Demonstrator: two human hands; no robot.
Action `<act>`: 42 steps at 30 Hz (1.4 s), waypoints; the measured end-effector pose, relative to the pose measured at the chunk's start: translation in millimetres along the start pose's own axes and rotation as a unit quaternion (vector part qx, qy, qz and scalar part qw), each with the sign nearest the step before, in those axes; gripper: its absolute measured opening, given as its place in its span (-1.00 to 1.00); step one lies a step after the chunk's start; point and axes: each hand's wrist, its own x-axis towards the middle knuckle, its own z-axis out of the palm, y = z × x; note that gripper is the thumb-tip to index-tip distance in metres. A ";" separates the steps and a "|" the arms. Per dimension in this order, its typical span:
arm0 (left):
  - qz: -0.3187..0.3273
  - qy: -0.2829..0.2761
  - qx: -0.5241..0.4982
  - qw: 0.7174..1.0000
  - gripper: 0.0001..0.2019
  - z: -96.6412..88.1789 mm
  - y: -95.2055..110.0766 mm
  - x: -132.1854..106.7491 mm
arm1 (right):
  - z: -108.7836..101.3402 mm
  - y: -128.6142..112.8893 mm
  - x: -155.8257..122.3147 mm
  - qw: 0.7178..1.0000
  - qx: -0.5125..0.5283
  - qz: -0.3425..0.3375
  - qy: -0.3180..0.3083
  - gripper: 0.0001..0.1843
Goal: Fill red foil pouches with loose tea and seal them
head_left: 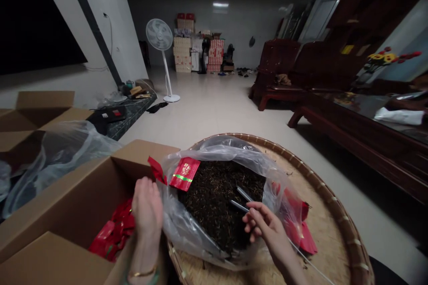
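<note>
My left hand (pixel 147 207) is at the left rim of a clear plastic bag (pixel 172 213), back of the hand showing, fingers bent and partly hidden. A red foil packet (pixel 157 170) stands at its fingertips, seemingly pinched there. My right hand (pixel 265 227) grips a pair of metal tongs (pixel 241 205); their two tips are apart over dark loose tea leaves (pixel 217 205) filling the bag. Another red packet (pixel 185 173) with a green-gold stripe lies on the bag's upper left edge. The bag rests on a round woven bamboo tray (pixel 329 227).
Left of the tray is an open cardboard box (pixel 80 196) holding several red packets (pixel 115 231). More red packets (pixel 301 227) lie on the tray's right side. A white cord (pixel 310 262) crosses the tray. Beyond stand a white fan (pixel 159 35) and a dark wooden bench (pixel 277 71).
</note>
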 end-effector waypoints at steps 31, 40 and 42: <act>0.370 -0.222 0.590 0.682 -0.71 26.4 -64.9 7.4 | -21.4 4.0 -17.8 0.999 -0.030 -0.020 -0.035 -0.48; 0.339 -0.238 0.628 0.659 -0.83 22.5 -60.8 21.8 | -26.7 8.9 -19.3 0.998 -0.047 -0.001 -0.030 -0.47; 0.331 -0.236 0.627 0.665 -0.84 21.7 -57.2 25.9 | -25.7 7.9 -18.8 0.998 -0.052 0.002 -0.039 -0.48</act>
